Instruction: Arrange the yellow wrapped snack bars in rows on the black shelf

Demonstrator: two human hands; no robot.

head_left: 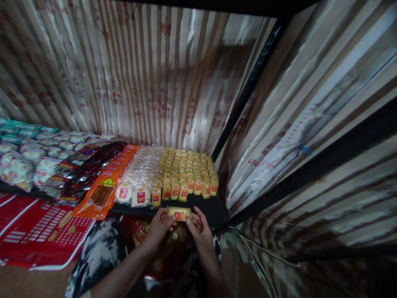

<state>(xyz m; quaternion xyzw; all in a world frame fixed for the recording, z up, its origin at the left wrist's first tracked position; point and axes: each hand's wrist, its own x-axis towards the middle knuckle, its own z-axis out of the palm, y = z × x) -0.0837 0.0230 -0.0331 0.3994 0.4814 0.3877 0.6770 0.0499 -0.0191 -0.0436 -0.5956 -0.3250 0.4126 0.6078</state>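
Head view: the left hand (163, 223) and the right hand (200, 225) pinch opposite ends of a small yellow, oblong, plastic-wrapped pack with a red-and-white label (180, 214); it lies sideways between the two grips, just in front of the black flat shelf (207, 207). Smooth film and a fingertip hold could let it slip, probably down among the glossy wrapped packets (141, 231) below the grips. Just beyond the grips, the tightly ranked upright yellow packs (186, 165) look easy to topple, should a knuckle nudge the front row, whose edge is uneven. Left of the grips, the flat orange printed bag (99, 198) overhangs the shelf; a sleeve or the knee in black-and-white patterned trousers (101, 244) could drag it off.

Dim light and blur make the label's print unreadable. The fingers behind the pack are hidden, the forearms cover part of the packets below, and whatever contains those is too dark to make out.
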